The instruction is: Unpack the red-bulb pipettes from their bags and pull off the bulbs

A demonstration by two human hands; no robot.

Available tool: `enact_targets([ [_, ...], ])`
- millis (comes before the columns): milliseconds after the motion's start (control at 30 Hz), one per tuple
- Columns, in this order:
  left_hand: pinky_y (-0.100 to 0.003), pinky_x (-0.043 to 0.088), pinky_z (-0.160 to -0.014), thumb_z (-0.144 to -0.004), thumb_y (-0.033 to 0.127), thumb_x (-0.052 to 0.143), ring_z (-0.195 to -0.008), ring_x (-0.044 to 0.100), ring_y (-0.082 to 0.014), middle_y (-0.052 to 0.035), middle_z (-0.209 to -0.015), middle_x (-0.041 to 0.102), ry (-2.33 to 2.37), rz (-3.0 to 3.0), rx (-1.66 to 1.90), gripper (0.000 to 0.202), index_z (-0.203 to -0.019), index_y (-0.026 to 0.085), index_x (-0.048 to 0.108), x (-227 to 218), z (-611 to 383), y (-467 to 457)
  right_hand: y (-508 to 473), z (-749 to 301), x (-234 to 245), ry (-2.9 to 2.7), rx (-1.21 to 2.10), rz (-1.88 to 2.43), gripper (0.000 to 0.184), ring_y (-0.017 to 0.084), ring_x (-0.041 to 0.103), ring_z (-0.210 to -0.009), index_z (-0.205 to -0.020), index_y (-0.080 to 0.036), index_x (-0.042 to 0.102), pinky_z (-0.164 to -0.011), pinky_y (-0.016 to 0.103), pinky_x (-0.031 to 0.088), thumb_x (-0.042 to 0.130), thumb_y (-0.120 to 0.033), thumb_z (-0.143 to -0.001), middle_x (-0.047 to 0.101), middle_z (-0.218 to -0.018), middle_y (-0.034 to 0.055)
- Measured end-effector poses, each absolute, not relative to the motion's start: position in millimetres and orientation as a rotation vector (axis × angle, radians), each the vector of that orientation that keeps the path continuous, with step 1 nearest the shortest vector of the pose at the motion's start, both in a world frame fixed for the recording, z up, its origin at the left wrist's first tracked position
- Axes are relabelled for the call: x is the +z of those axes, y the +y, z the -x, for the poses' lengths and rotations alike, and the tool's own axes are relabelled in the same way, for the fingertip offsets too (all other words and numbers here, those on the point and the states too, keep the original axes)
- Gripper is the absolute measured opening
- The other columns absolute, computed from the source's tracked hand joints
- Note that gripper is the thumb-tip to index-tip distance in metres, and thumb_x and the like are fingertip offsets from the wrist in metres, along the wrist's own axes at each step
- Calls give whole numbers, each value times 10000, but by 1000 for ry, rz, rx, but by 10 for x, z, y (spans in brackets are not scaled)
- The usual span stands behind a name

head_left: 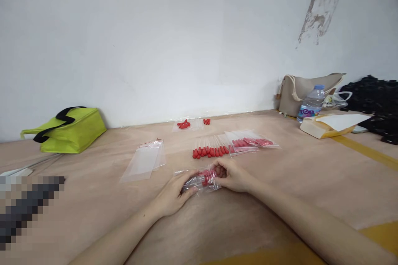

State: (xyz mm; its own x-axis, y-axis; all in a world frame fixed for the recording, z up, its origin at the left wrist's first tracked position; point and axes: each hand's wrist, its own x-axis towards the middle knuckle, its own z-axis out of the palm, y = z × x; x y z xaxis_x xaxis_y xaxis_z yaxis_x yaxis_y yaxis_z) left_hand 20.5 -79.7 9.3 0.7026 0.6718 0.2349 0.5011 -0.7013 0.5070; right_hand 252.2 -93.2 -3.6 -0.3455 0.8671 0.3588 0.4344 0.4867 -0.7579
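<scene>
Both my hands hold one small clear zip bag (201, 179) with red-capped droppers inside, low over the table. My left hand (174, 194) grips its left end with fingers curled. My right hand (231, 176) pinches its right end. Just beyond lies a row of loose red-capped droppers (209, 151) on the table. To their right lie filled clear bags (251, 142) of the same droppers. A stack of empty clear zip bags (146, 159) lies to the left.
A lime-green bag (70, 129) sits at the far left by the wall. Loose red caps (184, 124) lie near the wall. At the right are a beige bag (298, 91), a water bottle (311, 107), a cardboard box (323, 128) and black material (373, 95).
</scene>
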Motion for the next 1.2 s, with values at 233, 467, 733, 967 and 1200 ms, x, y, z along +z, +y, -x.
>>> enact_targets([
  [233,-385,382,-953,-857,356,440,-1120,475,-207,-44,-1247,506,918,-2489,556,412,-1256,261,410,94,-201,-803,-922,-2551,-33,-1932,615,1072,223,72,473,-599,-813,-173,574,-527,190,391,676,-262,-636,508,-756,-2],
  [467,-382,383,-950,-851,327,453,-1116,475,-205,-39,-1243,506,898,-2512,547,401,-1245,265,416,108,-196,-799,-932,-2610,-10,-1875,888,1150,225,56,431,-500,-806,-160,533,-450,170,337,652,-256,-642,478,-574,-54],
  [733,-376,379,-952,-850,323,453,-1118,471,-202,-32,-1250,501,913,-2536,535,406,-1250,266,413,99,-188,-794,-913,-2622,-30,-1895,993,1062,249,66,479,-574,-843,-150,555,-524,189,405,655,-209,-622,540,-670,-31],
  [967,-365,380,-948,-856,339,440,-1123,465,-196,-28,-1250,500,910,-2525,512,403,-1251,270,401,115,-184,-795,-868,-2732,26,-1729,1196,970,229,111,574,-704,-785,-136,554,-682,262,471,677,-265,-642,604,-757,13],
  [1200,-377,377,-952,-849,331,454,-1128,463,-207,-32,-1260,493,917,-2524,528,411,-1253,272,406,103,-187,-793,-777,-2861,-34,-1461,1416,1105,437,92,587,-598,-907,-166,506,-588,249,483,708,-402,-601,593,-791,-2],
])
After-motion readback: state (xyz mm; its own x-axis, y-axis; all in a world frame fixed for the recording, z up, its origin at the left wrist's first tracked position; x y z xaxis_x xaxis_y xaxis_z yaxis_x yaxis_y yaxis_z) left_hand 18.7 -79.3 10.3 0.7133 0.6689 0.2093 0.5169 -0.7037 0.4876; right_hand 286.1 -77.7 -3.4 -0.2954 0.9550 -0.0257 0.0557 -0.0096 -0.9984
